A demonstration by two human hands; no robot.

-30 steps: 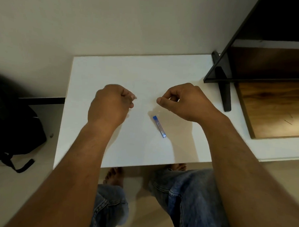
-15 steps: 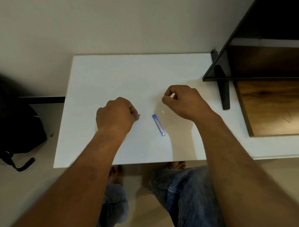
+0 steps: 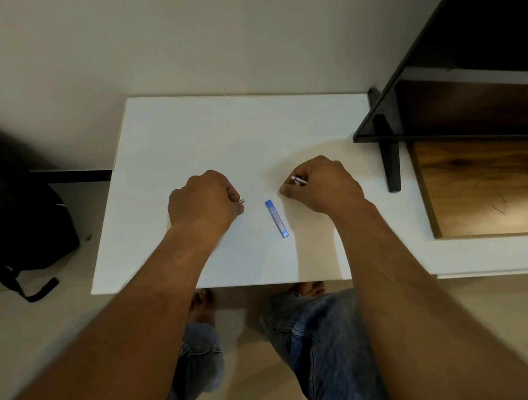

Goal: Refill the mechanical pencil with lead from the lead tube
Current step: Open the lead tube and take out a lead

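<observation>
Head view, looking down. Left hand [image 3: 205, 203] down on the white rectangular tabletop [image 3: 174, 135], knuckles up, fingers curled tight, pinching a small silvery metal piece [image 3: 241, 201] that barely pokes out on the thumb side; too small to tell what sort of part. Right hand [image 3: 325, 184] likewise curled, knuckles up, gripping a blue-and-white mechanical pencil [image 3: 299, 180], shown only as a short length at the fingers, aimed toward the left hand, otherwise hidden inside the fist.

Between the two grips, a slim flat blue plastic lead tube [image 3: 276, 218], lying slanted on the tabletop, far end near the right hand's fingertips, near end angled toward the person. Just right of the left pinch, just below and left of the pencil grip, touching neither hand.

Well left of the left grip, off the table on the floor, a black fabric backpack [image 3: 23, 207]. Right of the right grip, a black stand leg [image 3: 390, 157] under a dark glossy panel [image 3: 472, 109], and beyond it a brown wooden board [image 3: 481, 188]. Below both forearms, past the table's near edge, blue denim jeans [image 3: 320, 338] and bare feet [image 3: 307, 289] on the pale floor.
</observation>
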